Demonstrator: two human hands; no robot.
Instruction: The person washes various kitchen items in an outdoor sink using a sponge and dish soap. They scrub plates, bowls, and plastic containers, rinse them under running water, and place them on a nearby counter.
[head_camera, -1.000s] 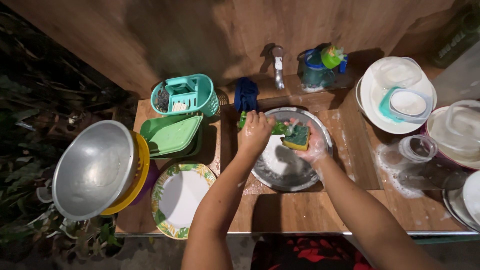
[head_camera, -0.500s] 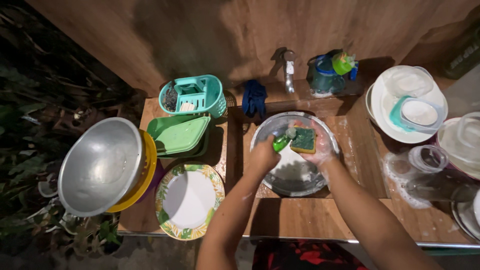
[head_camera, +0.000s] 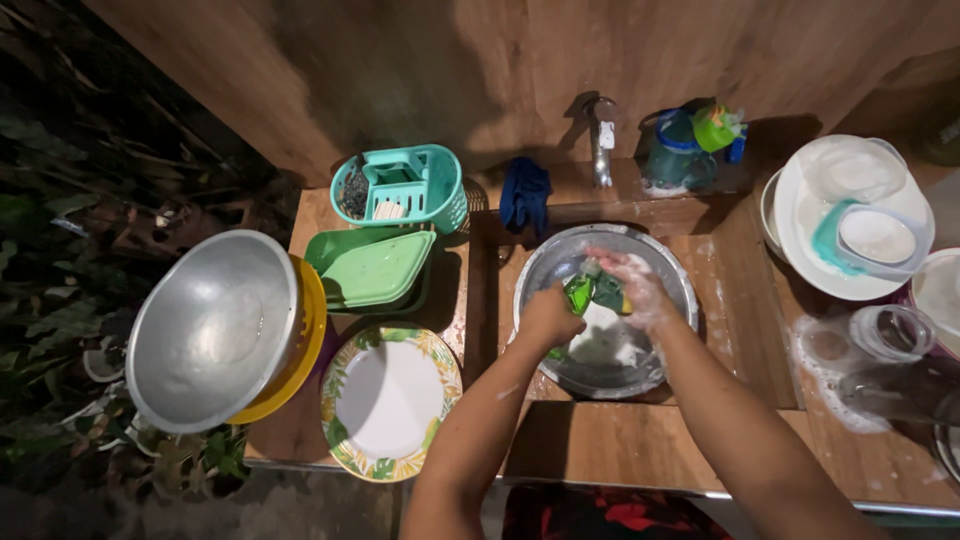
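Item, wash station as I see it from the head camera: both hands are in the steel basin (head_camera: 640, 375), which sits in the middle of the wooden table (head_camera: 650, 455) below the tap (head_camera: 601, 140). Left hand (head_camera: 548, 318): closed over the near edge of a green plate (head_camera: 578, 293), gripping it inside the basin. Right hand (head_camera: 632, 287): covered in suds, fingers curled around a green-and-yellow sponge (head_camera: 611, 292) and pressed to the plate. Change noted: a second ago the sponge sat further to the right over the basin with the left hand higher; now the two hands are drawn close together and the sponge lies against the plate, which reads to me as scrubbing under way, foam still in the basin bottom. Also present: teal caddy (head_camera: 405, 190) at the back left; stack of green trays (head_camera: 372, 268) in front of it; leaf-rimmed plate (head_camera: 390, 400) at the near left; large steel bowl (head_camera: 212, 328) on a yellow basin (head_camera: 305, 335) at far left; blue cloth (head_camera: 524, 195) by the tap; white dishes (head_camera: 850, 215) and a clear jar (head_camera: 893, 332) to the right.
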